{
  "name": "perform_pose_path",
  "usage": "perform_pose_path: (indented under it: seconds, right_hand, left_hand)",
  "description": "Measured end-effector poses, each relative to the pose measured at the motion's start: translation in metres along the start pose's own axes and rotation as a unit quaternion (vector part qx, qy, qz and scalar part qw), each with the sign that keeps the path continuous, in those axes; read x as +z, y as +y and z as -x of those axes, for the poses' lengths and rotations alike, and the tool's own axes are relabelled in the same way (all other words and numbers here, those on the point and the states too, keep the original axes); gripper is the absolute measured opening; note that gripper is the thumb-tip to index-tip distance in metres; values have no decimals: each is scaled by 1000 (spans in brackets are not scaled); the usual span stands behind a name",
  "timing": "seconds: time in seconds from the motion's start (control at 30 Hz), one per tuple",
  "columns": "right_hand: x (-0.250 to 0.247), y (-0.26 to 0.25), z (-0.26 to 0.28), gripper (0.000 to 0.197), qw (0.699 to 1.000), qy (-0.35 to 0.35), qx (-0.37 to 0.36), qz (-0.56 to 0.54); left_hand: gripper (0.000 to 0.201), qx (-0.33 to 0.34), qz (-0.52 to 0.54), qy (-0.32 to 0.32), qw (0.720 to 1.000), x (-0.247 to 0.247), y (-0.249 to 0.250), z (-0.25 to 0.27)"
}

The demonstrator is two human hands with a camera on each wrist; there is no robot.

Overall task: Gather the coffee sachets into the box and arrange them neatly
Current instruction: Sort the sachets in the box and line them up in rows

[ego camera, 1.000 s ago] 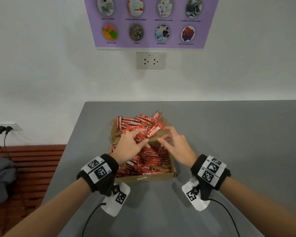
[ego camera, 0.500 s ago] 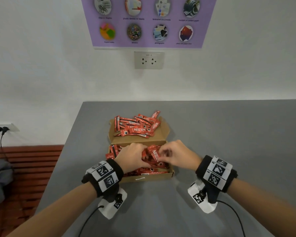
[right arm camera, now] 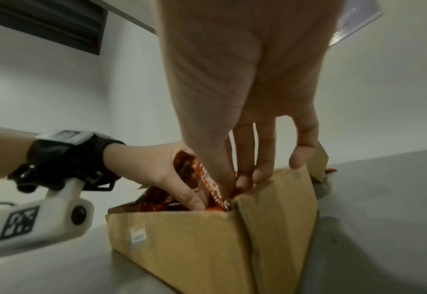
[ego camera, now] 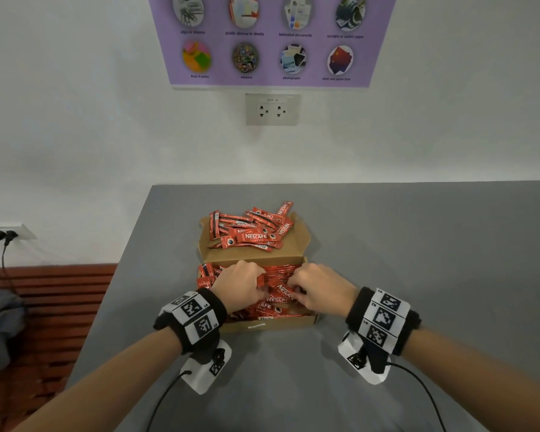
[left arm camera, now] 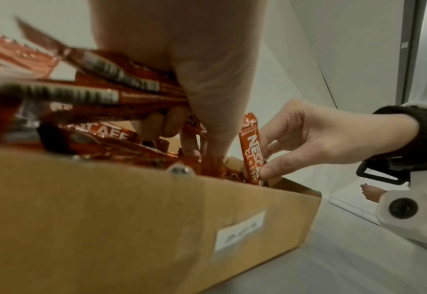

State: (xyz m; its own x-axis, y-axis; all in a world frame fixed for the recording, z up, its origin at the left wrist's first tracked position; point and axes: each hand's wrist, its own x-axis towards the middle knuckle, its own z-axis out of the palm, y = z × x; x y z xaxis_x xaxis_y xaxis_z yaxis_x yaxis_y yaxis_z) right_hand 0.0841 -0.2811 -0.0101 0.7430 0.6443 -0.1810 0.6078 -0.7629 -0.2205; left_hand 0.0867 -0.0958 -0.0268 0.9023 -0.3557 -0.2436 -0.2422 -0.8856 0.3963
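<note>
Pinching 1 sachet [left arm camera: 252,151], right hand [ego camera: 317,291]; left hand [ego camera: 240,283] grips several sachets [left arm camera: 121,95] over box [ego camera: 272,325].

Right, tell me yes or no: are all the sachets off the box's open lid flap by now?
No: a loose pile of sachets lies on the lid flap behind both hands.

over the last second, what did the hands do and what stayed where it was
Both hands came back from the sachets on the lid into the box. The left hand now grips a bunch of sachets; the right hand pinches one upright sachet. Box and lid pile stayed put.
</note>
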Motion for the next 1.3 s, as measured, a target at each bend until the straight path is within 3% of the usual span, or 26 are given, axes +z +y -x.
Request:
perform_pose_path:
  seconds: [0.13,0.27,0.53,0.7,1.07,1.3]
  right_hand:
    - [4,-7,-5,15,998,-1,-4,62]
    - [1,-10,-11,15,999,27,-19,35]
    - [2,-8,-10,17,999,-9,-10,31]
    - [6,-9,-15,12,999,11,-5,31]
    - [14,-5,-16,12,999,17,-14,33]
    - [15,-3,-20,5,999,-1,-14,35]
  left_hand:
    - [24,-4,14,0,1000,-1,0,0]
    - [15,-2,34,-12,999,-3,-2,-1]
    - [19,10,59,-47,997,-8,-8,-2]
    - [11,53,17,-7,998,-8,-3,2]
    - [8,52,-71,-10,996,1,3,5]
    - [13,44,-60,-2,997,3,-2,2]
